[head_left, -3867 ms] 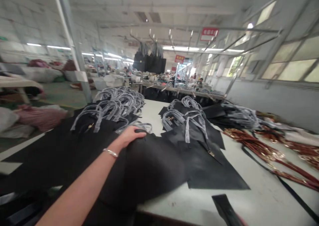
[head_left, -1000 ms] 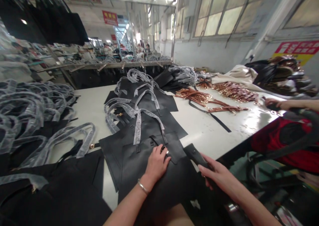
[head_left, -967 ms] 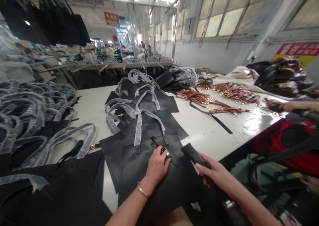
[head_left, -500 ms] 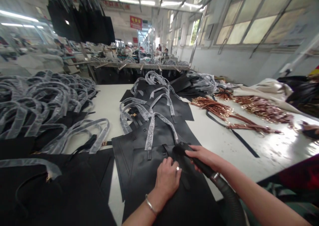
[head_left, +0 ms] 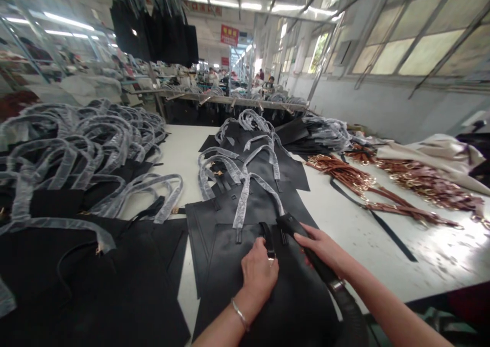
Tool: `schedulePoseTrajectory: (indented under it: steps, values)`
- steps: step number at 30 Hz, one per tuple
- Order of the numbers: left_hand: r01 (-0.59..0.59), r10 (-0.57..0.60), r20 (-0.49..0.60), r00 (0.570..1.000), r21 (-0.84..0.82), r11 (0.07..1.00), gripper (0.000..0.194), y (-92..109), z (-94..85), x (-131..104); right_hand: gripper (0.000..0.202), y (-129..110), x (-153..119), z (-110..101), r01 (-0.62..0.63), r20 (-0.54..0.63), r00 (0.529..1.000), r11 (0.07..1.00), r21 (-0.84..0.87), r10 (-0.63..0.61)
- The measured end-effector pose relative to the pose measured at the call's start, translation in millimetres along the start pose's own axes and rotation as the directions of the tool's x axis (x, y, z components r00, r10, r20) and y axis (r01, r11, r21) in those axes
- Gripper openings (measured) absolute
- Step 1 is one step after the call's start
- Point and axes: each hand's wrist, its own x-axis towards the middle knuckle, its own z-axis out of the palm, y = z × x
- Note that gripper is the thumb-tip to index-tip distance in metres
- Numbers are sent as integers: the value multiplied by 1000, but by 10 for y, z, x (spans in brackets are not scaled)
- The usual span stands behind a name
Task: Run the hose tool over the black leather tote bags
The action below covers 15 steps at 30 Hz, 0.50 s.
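Note:
A black leather bag panel (head_left: 268,296) lies in front of me, with a plastic-wrapped handle (head_left: 242,201) at its top edge. My left hand (head_left: 259,268) is closed over the panel, its fingers curled round a short black strap (head_left: 268,237). In my right hand (head_left: 319,245) is a black tool (head_left: 316,260) with a ribbed hose (head_left: 350,311) running off toward the bottom edge. The tool's tip is at the panel's top edge, near the right foot of the handle. More black panels lie beneath and beyond.
Black bag pieces with wrapped handles (head_left: 103,132) are heaped on the left. Brown straps with gold rings (head_left: 344,173) and a long black strap (head_left: 392,234) lie on the white table (head_left: 356,250) at right. Black bags (head_left: 153,35) hang at upper left.
The view has swung left, so things appear further right. The short black strap now stands up more visibly at my left hand. The tool's tip remains near the panel's top edge.

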Motion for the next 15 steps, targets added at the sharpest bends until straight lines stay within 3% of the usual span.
schedulePoseTrajectory:
  steps: [4, 7, 9, 12, 15]
  values:
    - [78, -68, 93, 993, -106, 991, 27, -43, -109, 12, 58, 96, -348, 10, -35, 83, 996, 998, 54, 31]
    - [33, -28, 43, 999, -139, 990, 21, -99, -94, -6, 63, 185, -595, 68, -73, 125, 990, 994, 86, 62]
    - [26, -15, 40, 999, -284, 959, 20, -147, -36, -25, 65, 231, -690, 132, -84, 160, 985, 990, 113, 66]
    - [51, 10, 99, 995, -595, 802, 24, -209, 69, -51, 64, 260, -713, 237, -93, 218, 974, 986, 138, 61]
    - [86, -1, 112, 994, -753, 652, 32, -230, 130, -63, 63, 225, -644, 310, -67, 198, 979, 989, 132, 40]
